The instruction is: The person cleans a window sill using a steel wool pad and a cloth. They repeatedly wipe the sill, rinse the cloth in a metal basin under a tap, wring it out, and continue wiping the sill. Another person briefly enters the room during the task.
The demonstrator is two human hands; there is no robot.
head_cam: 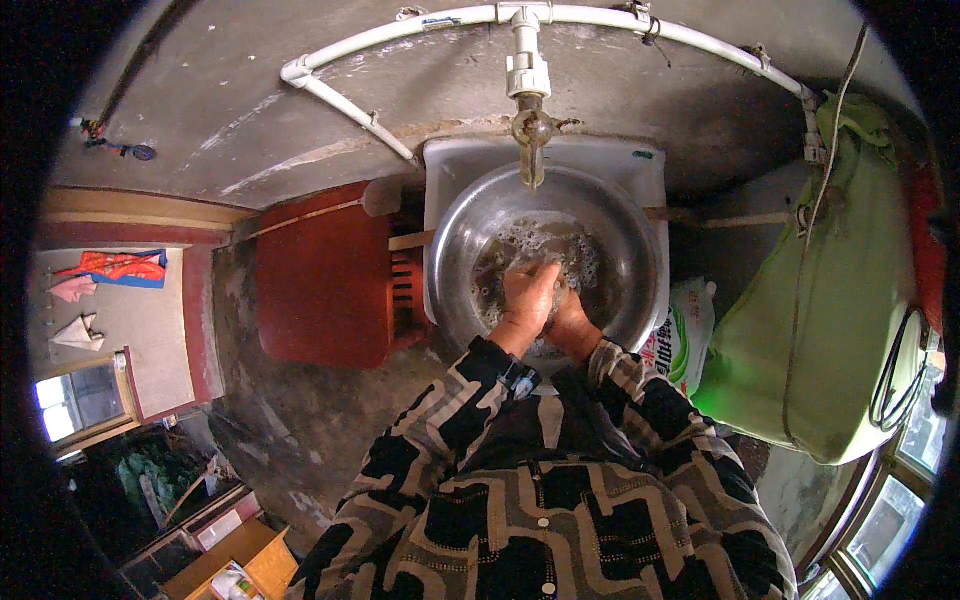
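Both hands are together over a wide stainless steel basin point(457, 225), which sits in a white sink point(469, 159). My left hand point(526, 300) presses against my right hand point(574, 322), its thumb pointing up. Something greyish seems to lie between them, but the fingers hide it and I cannot tell what it is. Murky water with foam point(536, 234) covers the basin's bottom beneath the hands. Above the basin's far rim hangs a tap point(532, 139) on a white plastic pipe point(435, 24).
A red plastic-looking piece with slots point(326, 277) stands left of the sink. On the right are a printed bag point(694, 322) and a large bulk under green cloth point(825, 315). An open cardboard box point(262, 555) lies at lower left.
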